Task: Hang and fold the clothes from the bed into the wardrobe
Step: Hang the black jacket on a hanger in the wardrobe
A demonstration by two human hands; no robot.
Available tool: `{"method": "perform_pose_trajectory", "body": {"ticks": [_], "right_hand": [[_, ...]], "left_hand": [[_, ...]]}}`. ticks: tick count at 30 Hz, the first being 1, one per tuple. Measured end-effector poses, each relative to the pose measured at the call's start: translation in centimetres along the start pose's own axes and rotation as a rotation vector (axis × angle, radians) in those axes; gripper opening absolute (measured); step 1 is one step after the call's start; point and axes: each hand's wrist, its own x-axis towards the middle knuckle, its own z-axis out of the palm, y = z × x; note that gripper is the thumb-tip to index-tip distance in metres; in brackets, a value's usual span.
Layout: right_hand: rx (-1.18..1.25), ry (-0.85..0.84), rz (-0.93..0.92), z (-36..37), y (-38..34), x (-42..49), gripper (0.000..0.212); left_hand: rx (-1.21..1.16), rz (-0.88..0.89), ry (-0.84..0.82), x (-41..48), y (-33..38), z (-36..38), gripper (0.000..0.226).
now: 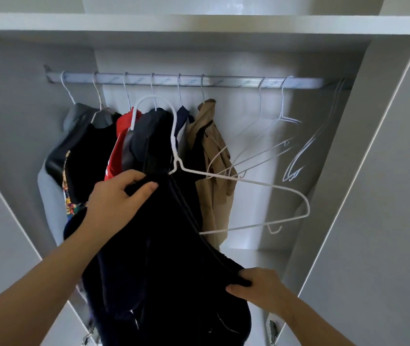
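Six garments (134, 136) are hung at the rail's (223, 82) left, and a dark top (174, 245), near and half on a hanger (248, 182), is pinched by the left hand's (114, 196) fingers and clutched by the right hand's (261, 288), not yet hung.

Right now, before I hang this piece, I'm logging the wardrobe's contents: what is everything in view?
Silver metal rail: one, silver, across the wardrobe.
Flat white shelf: one, white, above the rail.
Hung garments: six; grey, black, red, charcoal, navy, tan; rail's left half.
Empty white wire hangers: two clear, more blurred at the far right; white; rail's right half.
Loose white wire hanger: one, white, off the rail, partly inside the held garment.
Dark navy garment: one, in front of the wardrobe.
Left hand: grips the garment's top.
Right hand: grips its lower edge.
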Motion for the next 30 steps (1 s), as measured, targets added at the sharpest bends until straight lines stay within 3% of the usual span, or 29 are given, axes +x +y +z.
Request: {"method": "perform_pose_trajectory", "body": {"ticks": [5, 7, 10, 14, 16, 19, 24, 27, 30], "right_hand": [[-0.345, 0.209, -0.073, -0.2, 0.8, 0.4, 0.035], [-0.391, 0.265, -0.053, -0.3, 1.1, 0.4, 0.025], [-0.444, 0.308, -0.011, -0.5, 1.7, 0.5, 0.031], [-0.264, 0.317, -0.037, -0.5, 1.5, 1.1, 0.022], [-0.130, 0.331, -0.025, -0.5, 1.0, 1.1, 0.009], [-0.011, 0.351, 0.008, -0.7, 0.1, 1.0, 0.024], [0.175, 0.467, -0.049, -1.3, -1.3, 0.8, 0.026], [0.158, 0.484, -0.158, -1.9, -2.6, 0.8, 0.034], [0.165, 0.519, -0.337, -2.1, -4.7, 0.6, 0.029]], "left_hand": [[0.101, 0.085, -0.054, -0.3, -1.9, -3.0, 0.011], [0.184, 0.139, -0.073, -0.5, -2.9, -3.8, 0.023], [0.317, 0.207, -0.114, -1.0, -4.0, -4.7, 0.026], [0.373, 0.387, -0.137, -1.8, -4.7, -5.0, 0.063], [0.373, 0.441, -0.136, -2.2, -4.7, -4.9, 0.070], [0.400, 0.459, -0.115, -2.9, -4.9, -3.9, 0.076], [0.445, 0.469, -0.162, -3.7, -5.2, -2.7, 0.077], [0.422, 0.469, -0.206, -4.2, -5.3, -1.8, 0.077], [0.408, 0.335, -0.254, -4.5, -4.8, 0.0, 0.061]]}}
